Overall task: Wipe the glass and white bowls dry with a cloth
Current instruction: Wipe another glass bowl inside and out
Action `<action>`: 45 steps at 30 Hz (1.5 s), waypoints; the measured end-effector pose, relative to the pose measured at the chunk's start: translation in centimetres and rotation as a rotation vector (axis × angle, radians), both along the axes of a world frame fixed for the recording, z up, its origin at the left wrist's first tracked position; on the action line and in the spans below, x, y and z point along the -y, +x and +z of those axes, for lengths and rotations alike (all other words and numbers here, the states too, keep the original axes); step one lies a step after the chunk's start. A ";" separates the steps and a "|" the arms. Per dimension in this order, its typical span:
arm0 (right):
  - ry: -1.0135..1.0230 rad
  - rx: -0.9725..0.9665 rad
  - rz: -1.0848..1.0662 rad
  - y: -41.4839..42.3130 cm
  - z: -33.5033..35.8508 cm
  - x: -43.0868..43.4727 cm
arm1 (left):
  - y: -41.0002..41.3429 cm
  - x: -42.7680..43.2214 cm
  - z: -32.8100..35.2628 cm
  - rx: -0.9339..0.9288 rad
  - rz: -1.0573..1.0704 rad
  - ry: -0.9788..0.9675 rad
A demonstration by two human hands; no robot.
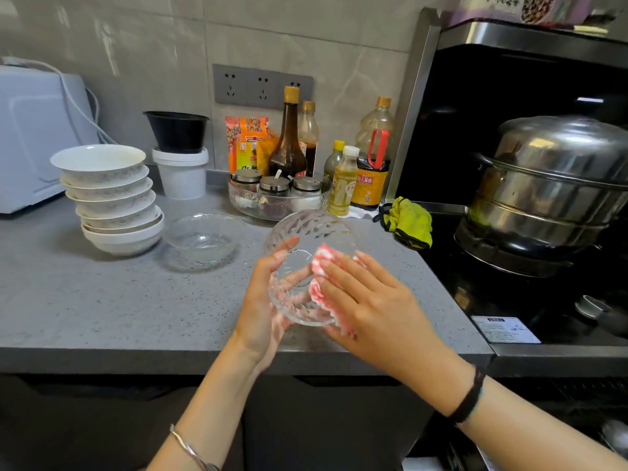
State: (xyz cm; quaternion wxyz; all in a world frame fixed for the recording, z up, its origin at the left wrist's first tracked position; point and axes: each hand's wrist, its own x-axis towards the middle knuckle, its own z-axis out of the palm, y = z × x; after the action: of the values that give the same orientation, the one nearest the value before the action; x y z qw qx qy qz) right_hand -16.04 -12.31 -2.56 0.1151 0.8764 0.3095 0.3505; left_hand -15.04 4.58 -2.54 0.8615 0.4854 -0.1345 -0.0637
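— Which bowl have you got, and where is it?

— The glass bowl [307, 229]. It's up off the counter [102, 300], in front of me near the front edge. It's tipped on its side, so the rim runs from far to near instead of lying level.

— Which hand is carrying it?

— My left hand [263, 300]. It cups the bowl's left side with the fingers curled round the wall; I can see them through the glass.

— And the other hand?

— My right hand [368, 300] lies flat, fingers straight and close together. It presses the pink-and-white cloth [321, 263] against the bowl's right side. It isn't pinching anything that I can see, though the thumb is hidden.

— Is the cloth inside the bowl or outside?

— I can't tell through clear glass. A fold of it hangs past the near rim.

— So what does the next stroke turn on?

— The bowl sits between my palms, just left of the cloth hand and touching it. It's round, so there's no long axis to line up. What counts is that the cloth covers only the right side, while the rest of the wall is under my left fingers. I'd judge the left hand has to turn the bowl to bring that wall round to the cloth.

— What else is there to dry?

— A second glass bowl [204, 239] stands on the counter to the left. Just beyond it is a stack of white bowls [112, 198]. Both are nearer my left hand.
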 end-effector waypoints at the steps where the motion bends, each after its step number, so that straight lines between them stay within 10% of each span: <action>1: 0.015 0.020 0.011 -0.1 -0.2 -0.2 | 0.0 0.0 0.1 0.000 0.001 0.001; 14: 0.565 -0.082 0.136 -3.2 1.0 -6.8 | -0.8 1.8 -0.6 -0.020 -0.034 -0.201; 24: -0.131 0.105 -0.089 0.4 -0.9 0.4 | 0.3 -0.5 0.0 0.005 -0.004 0.029; 41: 0.681 -0.272 0.272 -2.7 0.3 -4.5 | -0.7 0.8 0.6 -0.031 -0.057 0.019; 45: 0.526 -0.215 0.281 -2.4 0.4 -4.3 | -0.8 0.9 0.2 -0.048 -0.045 -0.077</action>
State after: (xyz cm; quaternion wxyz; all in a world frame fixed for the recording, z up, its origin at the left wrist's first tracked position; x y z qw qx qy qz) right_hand -18.48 -8.01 -2.20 -0.1982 0.8569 0.3365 0.3365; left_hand -15.79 3.71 -2.30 0.8808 0.4473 -0.1272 -0.0892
